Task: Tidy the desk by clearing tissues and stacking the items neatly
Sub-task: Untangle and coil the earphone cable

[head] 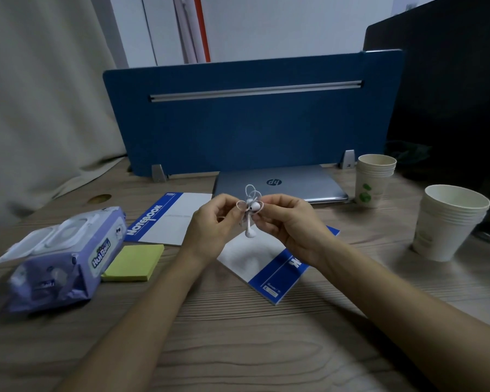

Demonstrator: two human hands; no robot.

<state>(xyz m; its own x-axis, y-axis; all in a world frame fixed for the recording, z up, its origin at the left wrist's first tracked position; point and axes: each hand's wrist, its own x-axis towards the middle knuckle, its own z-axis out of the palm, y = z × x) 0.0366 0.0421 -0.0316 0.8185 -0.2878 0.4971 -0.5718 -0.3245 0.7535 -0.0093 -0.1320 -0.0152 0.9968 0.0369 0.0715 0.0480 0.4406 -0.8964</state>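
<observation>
Both your left hand (210, 222) and right hand (287, 222) pinch the coiled wired earphones (251, 206) between them, held above the desk (238, 335) centre; one earbud dangles straight down, equally near either hand.

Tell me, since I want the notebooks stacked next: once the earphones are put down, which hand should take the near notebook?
Probably the right hand. It hovers directly over the near notebook, while the left hand sits nearer the far notebook. Both now pinch the earphones.
</observation>
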